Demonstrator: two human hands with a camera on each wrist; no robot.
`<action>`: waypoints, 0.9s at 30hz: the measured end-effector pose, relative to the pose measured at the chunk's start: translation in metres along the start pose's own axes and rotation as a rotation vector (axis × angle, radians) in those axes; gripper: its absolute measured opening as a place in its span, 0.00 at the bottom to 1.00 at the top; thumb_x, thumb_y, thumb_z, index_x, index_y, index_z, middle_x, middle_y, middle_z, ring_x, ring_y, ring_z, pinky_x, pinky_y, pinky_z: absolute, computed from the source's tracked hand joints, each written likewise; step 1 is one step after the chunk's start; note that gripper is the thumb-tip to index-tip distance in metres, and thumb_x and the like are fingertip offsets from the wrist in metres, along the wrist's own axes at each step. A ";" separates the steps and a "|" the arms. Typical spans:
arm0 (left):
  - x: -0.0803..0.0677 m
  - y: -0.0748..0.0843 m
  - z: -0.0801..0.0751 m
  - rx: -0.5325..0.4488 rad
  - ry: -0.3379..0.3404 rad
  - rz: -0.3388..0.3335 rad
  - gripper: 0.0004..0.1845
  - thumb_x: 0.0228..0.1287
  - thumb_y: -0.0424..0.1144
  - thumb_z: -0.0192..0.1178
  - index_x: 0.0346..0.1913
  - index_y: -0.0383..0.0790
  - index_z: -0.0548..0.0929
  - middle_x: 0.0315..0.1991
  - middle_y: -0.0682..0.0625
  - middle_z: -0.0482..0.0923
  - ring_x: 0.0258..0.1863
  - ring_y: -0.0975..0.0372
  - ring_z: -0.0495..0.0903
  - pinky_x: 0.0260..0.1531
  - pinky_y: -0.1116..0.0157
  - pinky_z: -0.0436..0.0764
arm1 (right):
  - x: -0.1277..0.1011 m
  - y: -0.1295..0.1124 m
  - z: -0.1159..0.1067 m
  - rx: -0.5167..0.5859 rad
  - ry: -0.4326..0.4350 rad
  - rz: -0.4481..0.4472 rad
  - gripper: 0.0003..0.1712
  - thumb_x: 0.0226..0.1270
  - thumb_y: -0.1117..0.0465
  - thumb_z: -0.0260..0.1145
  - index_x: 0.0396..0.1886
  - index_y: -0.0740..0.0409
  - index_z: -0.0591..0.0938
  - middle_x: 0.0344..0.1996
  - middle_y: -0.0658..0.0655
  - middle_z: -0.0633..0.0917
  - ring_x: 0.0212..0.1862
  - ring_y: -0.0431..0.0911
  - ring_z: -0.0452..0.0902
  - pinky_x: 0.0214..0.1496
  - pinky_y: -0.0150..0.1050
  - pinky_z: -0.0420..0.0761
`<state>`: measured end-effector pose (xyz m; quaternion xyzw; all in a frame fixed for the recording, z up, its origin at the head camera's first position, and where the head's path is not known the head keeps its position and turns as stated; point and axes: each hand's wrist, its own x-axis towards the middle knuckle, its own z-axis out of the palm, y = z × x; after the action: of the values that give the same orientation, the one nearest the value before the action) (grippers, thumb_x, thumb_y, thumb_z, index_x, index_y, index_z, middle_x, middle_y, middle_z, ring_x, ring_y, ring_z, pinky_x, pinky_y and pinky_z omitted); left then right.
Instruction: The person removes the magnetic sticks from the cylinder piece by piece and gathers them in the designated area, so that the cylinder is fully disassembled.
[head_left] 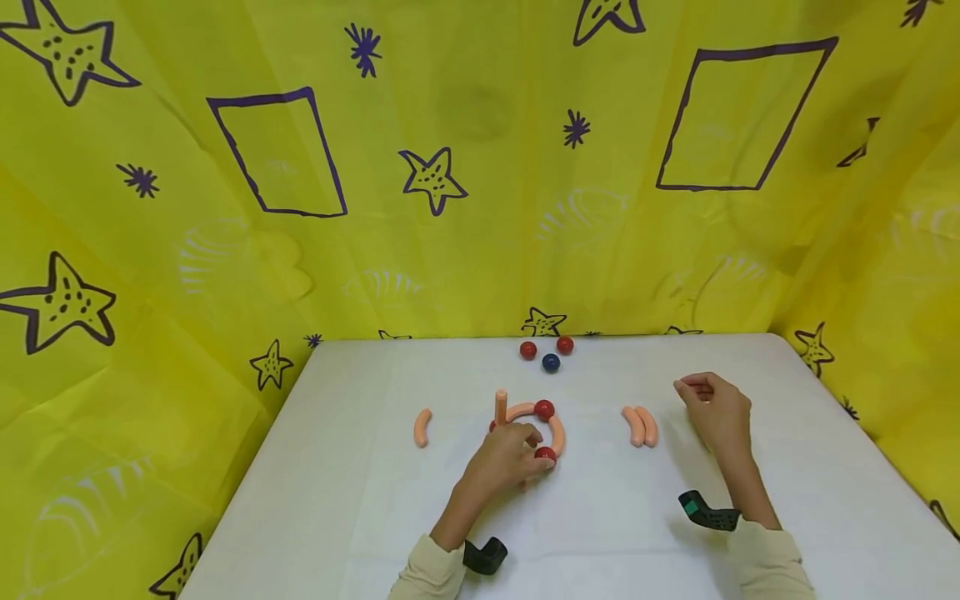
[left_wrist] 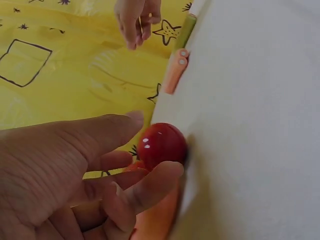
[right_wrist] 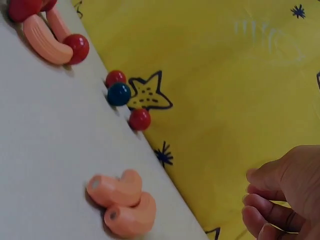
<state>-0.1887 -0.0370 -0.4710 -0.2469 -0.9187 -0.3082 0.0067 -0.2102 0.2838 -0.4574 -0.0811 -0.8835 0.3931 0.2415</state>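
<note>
My left hand (head_left: pixel 517 457) sits at the near side of a part-ring of orange curved pieces (head_left: pixel 557 433) on the white table (head_left: pixel 360 500). Its thumb (left_wrist: pixel 117 127) and a fingertip (left_wrist: pixel 160 177) pinch a red ball (left_wrist: pixel 161 145) at the ring's near end (head_left: pixel 545 454). Another red ball (head_left: pixel 543 409) sits on the ring's far side, and an orange peg (head_left: pixel 500 406) stands upright at its left. My right hand (head_left: pixel 712 408) hovers to the right with fingers loosely curled (right_wrist: pixel 280 200), holding nothing.
Two orange curved pieces (head_left: pixel 640 426) lie side by side left of my right hand. A single curved piece (head_left: pixel 422 427) lies left of the ring. Two red balls (head_left: pixel 528 350) (head_left: pixel 565 344) and a blue ball (head_left: pixel 551 362) sit at the table's far edge, against the yellow cloth (head_left: pixel 480 208).
</note>
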 end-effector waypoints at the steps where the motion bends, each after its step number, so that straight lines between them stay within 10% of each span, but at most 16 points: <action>1: 0.000 0.002 -0.002 0.017 0.018 0.017 0.15 0.49 0.49 0.66 0.35 0.42 0.82 0.33 0.57 0.80 0.16 0.72 0.72 0.22 0.76 0.70 | -0.001 -0.006 0.003 0.025 -0.008 -0.042 0.18 0.57 0.47 0.64 0.31 0.59 0.80 0.23 0.53 0.80 0.28 0.43 0.71 0.24 0.39 0.70; 10: -0.004 0.017 -0.032 -0.017 0.299 0.195 0.14 0.54 0.48 0.63 0.41 0.45 0.79 0.29 0.56 0.74 0.19 0.71 0.69 0.21 0.78 0.68 | -0.008 -0.046 0.038 0.070 -0.211 -0.219 0.11 0.59 0.53 0.63 0.35 0.57 0.81 0.28 0.53 0.81 0.32 0.45 0.74 0.30 0.34 0.73; 17: -0.005 -0.003 -0.054 -0.037 0.505 0.098 0.32 0.46 0.59 0.64 0.53 0.48 0.72 0.36 0.50 0.69 0.32 0.63 0.69 0.26 0.72 0.70 | -0.015 -0.075 0.059 0.120 -0.383 -0.345 0.13 0.59 0.53 0.64 0.41 0.53 0.79 0.31 0.49 0.80 0.35 0.43 0.73 0.31 0.35 0.73; 27: -0.006 -0.055 -0.047 -0.166 0.195 -0.073 0.38 0.44 0.54 0.68 0.58 0.42 0.68 0.48 0.46 0.71 0.46 0.54 0.72 0.45 0.58 0.72 | -0.025 -0.114 0.093 0.254 -0.568 -0.601 0.23 0.55 0.61 0.67 0.53 0.50 0.74 0.47 0.47 0.77 0.46 0.43 0.73 0.37 0.38 0.78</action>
<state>-0.2146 -0.1042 -0.4647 -0.1820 -0.8934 -0.4057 0.0641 -0.2286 0.1371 -0.4362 0.3218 -0.8438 0.4176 0.1006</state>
